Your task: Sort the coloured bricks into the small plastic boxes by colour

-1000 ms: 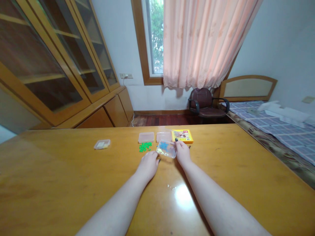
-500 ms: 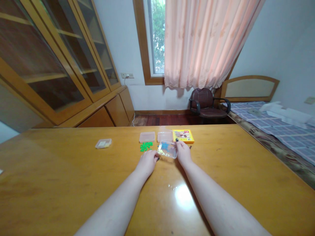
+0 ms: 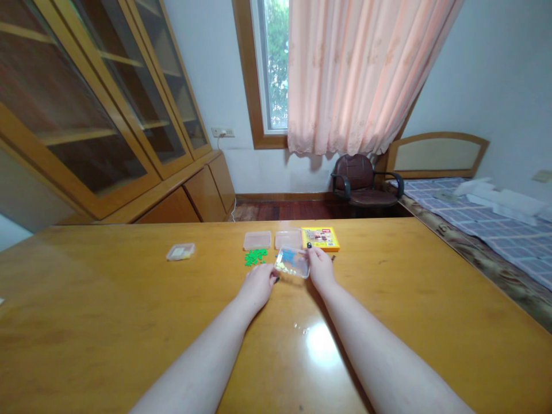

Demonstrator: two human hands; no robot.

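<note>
Between my hands a clear plastic box (image 3: 297,263) is held tilted above the table, with small pale yellow pieces (image 3: 284,269) gathered along its lower left edge. My right hand (image 3: 321,267) grips the box's right side. At the lower left corner, my left hand (image 3: 259,284) has its fingers closed on the box. Small blue pieces (image 3: 290,256) show through the clear plastic, seemingly on the table behind it. A pile of green pieces (image 3: 256,257) lies just beyond my left hand.
Two clear plastic trays (image 3: 257,240) stand side by side toward the table's far edge. A yellow printed box (image 3: 321,238) lies to their right. Off to the left sits another clear box (image 3: 181,252) with pale contents. A small dark piece (image 3: 333,258) is beside my right hand.
Almost nothing differs. Both hands keep the same hold, and the clear box stays tilted at nearly the same spot.
</note>
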